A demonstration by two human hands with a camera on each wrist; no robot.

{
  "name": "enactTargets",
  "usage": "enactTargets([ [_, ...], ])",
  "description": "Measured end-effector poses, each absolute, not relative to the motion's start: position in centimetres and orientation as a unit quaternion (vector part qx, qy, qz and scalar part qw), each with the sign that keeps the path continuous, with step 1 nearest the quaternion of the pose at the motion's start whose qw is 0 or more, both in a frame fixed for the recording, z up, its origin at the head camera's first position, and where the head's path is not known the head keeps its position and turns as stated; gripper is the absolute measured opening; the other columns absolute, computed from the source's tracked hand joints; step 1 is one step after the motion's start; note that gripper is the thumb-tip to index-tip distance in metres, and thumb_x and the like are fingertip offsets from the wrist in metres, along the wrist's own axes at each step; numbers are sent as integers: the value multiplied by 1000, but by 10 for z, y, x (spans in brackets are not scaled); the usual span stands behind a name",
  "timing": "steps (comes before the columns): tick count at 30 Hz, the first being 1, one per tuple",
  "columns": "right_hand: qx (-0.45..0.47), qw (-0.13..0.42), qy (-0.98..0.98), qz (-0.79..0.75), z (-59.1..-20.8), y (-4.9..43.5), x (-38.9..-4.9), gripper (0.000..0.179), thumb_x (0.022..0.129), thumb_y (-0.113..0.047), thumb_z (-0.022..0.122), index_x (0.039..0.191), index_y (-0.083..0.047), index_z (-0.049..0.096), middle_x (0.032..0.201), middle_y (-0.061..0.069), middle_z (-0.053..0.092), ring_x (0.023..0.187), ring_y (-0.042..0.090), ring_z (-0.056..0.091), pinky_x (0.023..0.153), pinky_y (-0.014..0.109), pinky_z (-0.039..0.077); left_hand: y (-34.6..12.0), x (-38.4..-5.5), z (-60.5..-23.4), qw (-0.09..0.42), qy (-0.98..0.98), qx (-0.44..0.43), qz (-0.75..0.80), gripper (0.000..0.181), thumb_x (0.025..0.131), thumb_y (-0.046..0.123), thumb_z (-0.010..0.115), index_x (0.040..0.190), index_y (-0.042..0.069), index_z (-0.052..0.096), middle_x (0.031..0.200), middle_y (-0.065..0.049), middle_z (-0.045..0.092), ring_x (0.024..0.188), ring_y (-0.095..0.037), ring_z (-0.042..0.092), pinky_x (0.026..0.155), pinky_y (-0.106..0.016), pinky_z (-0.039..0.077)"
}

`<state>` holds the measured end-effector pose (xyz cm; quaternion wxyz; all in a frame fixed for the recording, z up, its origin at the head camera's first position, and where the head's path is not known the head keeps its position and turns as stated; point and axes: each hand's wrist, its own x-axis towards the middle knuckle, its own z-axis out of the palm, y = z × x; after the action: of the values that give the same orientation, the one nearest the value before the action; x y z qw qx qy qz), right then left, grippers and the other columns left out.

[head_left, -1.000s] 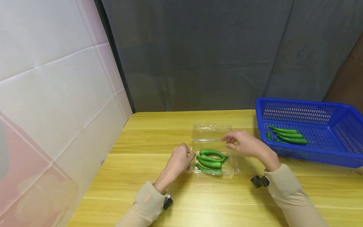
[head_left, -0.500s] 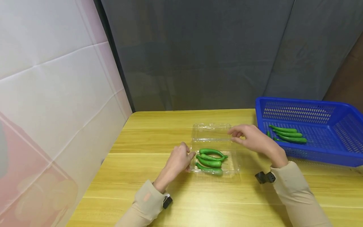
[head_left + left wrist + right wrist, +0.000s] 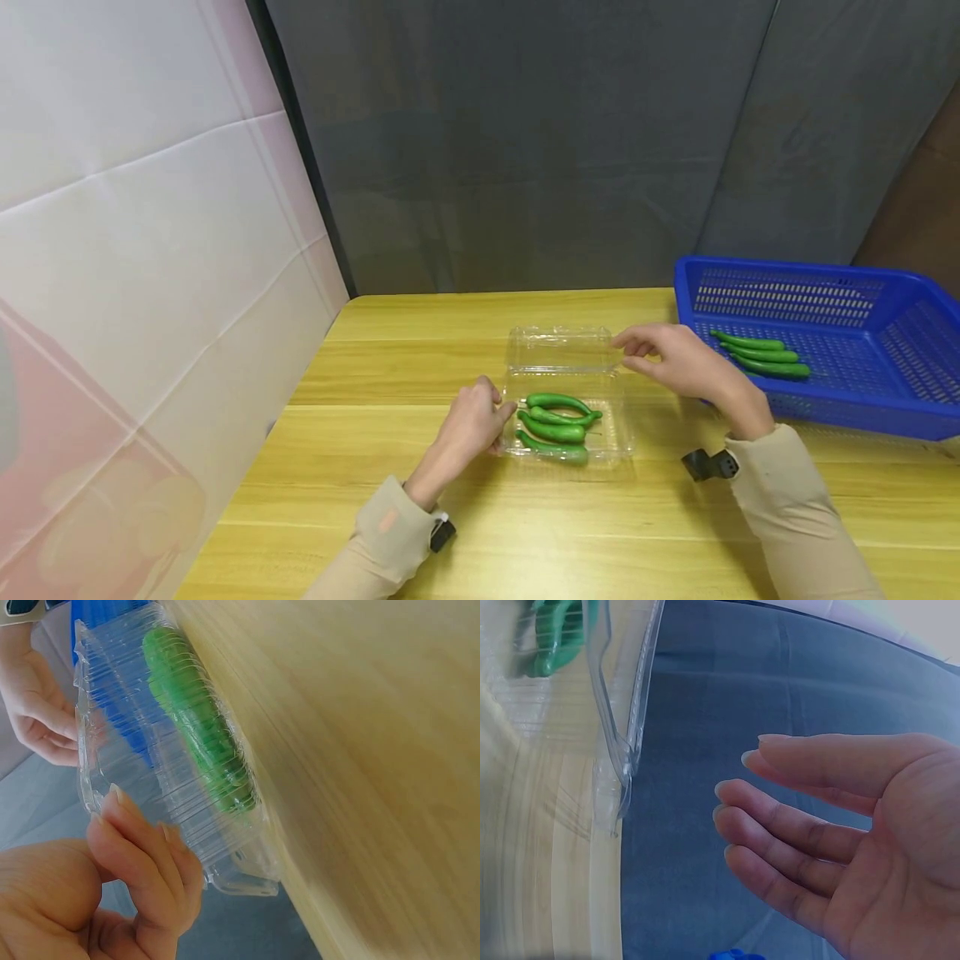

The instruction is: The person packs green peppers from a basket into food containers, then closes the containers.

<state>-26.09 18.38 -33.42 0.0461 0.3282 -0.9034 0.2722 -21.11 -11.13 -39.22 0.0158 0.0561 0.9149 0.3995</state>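
Note:
A clear plastic clamshell box [image 3: 621, 429] lies with its lid [image 3: 558, 350] folded back. Several green chili peppers [image 3: 555, 432] rest side by side in its base; in the left wrist view one pepper [image 3: 196, 712] shows through the ribbed wall. My left hand [image 3: 472, 419] pinches the box's left rim between thumb and fingers. Just right of the lid, my right hand [image 3: 678, 358] hovers between the box and the blue basket. Its fingers [image 3: 795, 832] are loosely bent with nothing between them in the right wrist view.
At the right of the wooden table [image 3: 390, 350] stands a blue perforated basket [image 3: 840, 408] with several green peppers [image 3: 768, 357] near its left side; my right hand overlaps its front left corner. A dark grey curtain [image 3: 510, 150] hangs behind, a pale panel [image 3: 142, 250] at left.
My right hand has moved right and slightly back, from the lid's edge toward the blue basket. The left hand, the box and the peppers have stayed in place.

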Motion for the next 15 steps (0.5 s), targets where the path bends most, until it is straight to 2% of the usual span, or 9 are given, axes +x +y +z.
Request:
enactTargets([
  [15,303,43,-913,270,-331,197,-264,22,100,-11,65,119,-1,69,103,8,72,95,27,68,86,50,58,-111,-211,-392,12,914,63,400,17,99,6,64,98,-9,54,64,-8,59,39,-13,58,40,-28,57],
])
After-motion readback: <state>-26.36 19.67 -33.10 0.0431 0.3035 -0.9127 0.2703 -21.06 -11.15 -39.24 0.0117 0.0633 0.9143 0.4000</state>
